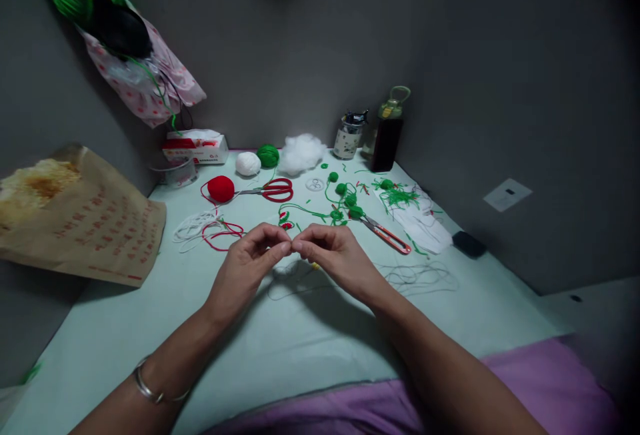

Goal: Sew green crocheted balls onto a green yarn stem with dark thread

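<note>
My left hand [250, 258] and my right hand [343, 258] meet fingertip to fingertip above the middle of the table. Both pinch with thumb and forefinger; whatever lies between them is too small to make out. Loops of thin grey thread [425, 276] spread on the table beneath and to the right of my hands. Just beyond my fingers are small red and white crocheted pieces [285, 220] and several green crocheted pieces [355, 212]. A red yarn strand [223, 233] and tangled white yarn [195, 227] lie beyond my left hand.
Red-handled scissors [277, 189] and an orange-handled cutting tool [389, 235] lie farther back. Red [221, 189], white [248, 164] and green yarn balls [268, 155] sit near white stuffing [302, 153]. A bottle [391, 111] stands behind a dark phone [386, 145]. A paper bag [110, 221] is left.
</note>
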Available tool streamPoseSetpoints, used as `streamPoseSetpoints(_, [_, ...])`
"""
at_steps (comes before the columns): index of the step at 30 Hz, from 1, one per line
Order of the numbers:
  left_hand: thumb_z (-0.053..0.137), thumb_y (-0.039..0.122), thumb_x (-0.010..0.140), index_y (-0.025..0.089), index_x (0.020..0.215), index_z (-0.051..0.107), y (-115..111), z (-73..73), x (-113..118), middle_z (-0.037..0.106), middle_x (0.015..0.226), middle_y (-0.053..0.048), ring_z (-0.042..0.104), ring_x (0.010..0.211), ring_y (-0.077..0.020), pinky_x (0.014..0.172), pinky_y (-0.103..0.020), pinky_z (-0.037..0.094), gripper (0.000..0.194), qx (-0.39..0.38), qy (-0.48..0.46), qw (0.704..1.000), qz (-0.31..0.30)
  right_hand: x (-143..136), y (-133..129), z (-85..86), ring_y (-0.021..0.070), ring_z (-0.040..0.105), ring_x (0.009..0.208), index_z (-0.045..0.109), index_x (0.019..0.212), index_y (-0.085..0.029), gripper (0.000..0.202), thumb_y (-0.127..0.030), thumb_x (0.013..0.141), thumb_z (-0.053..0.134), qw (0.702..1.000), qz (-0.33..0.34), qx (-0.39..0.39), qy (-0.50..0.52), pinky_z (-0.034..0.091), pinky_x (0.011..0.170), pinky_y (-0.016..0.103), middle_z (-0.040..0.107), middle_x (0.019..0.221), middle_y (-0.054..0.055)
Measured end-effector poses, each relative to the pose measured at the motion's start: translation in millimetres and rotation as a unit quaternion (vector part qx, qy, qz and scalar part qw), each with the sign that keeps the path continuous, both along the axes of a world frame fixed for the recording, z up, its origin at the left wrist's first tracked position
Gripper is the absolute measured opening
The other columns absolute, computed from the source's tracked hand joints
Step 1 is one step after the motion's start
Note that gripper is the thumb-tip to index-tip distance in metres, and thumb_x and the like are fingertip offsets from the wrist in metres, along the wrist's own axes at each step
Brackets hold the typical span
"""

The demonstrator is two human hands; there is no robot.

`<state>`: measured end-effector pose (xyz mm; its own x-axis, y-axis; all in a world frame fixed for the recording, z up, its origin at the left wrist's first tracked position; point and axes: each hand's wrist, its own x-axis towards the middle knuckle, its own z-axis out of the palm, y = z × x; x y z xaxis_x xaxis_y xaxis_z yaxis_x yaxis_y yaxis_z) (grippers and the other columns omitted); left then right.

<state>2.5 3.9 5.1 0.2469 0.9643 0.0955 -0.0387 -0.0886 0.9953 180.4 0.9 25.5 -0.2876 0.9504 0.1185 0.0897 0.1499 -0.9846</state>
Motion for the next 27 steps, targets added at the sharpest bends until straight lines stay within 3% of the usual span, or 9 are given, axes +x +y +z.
streamPoseSetpoints(8, [0.065, 0.036, 0.089, 0.019, 0.090, 0.064, -2.8, 0.5, -0.5, 0.063, 0.088, -0.001, 0.060, 0.089, -0.0172, 0.086, -0.030, 0.045, 0.017, -0.057, -0.047, 0.996, -0.045, -0.3, -0.6, 2.0, 0.0116, 0.058, 0.068, 0.072, 0.080, -0.015, 0.018, -0.032, 0.084, 0.069, 1.000, 0.011, -0.019, 0.008, 0.044, 0.065, 0.024, 0.068, 0.074, 0.001])
streamPoseSetpoints(15, [0.066, 0.031, 0.088, 0.018, 0.086, 0.064, -2.5, 4.6, 1.4, 0.062, 0.087, -0.001, 0.061, 0.087, -0.0172, 0.093, -0.035, 0.048, 0.013, -0.089, -0.092, 0.990, -0.052, 0.7, -0.4, 3.1, 0.0094, 0.049, 0.063, 0.072, 0.079, -0.014, 0.020, -0.034, 0.084, 0.069, 0.997, 0.027, -0.044, 0.049, 0.038, 0.060, 0.023, 0.064, 0.070, 0.000])
streamPoseSetpoints(23, [0.062, 0.034, 0.090, 0.019, 0.094, 0.066, -1.0, 7.5, -0.3, 0.064, 0.094, -0.002, 0.063, 0.087, -0.0165, 0.084, -0.031, 0.051, 0.015, -0.086, -0.129, 0.988, 0.023, 5.3, 5.1, -4.5, 0.0080, 0.040, 0.058, 0.070, 0.077, -0.015, 0.023, -0.038, 0.081, 0.073, 0.990, 0.025, -0.090, 0.103, 0.029, 0.055, 0.023, 0.052, 0.062, -0.004])
streamPoseSetpoints(27, [0.064, 0.034, 0.089, 0.020, 0.097, 0.066, -0.3, 6.1, -0.4, 0.066, 0.093, -0.003, 0.064, 0.086, -0.0166, 0.084, -0.031, 0.050, 0.017, -0.092, -0.131, 0.987, 0.027, 4.9, 5.8, -4.0, 0.0084, 0.039, 0.057, 0.068, 0.075, -0.014, 0.027, -0.040, 0.078, 0.075, 0.988, 0.017, -0.099, 0.114, 0.029, 0.055, 0.024, 0.052, 0.060, -0.003])
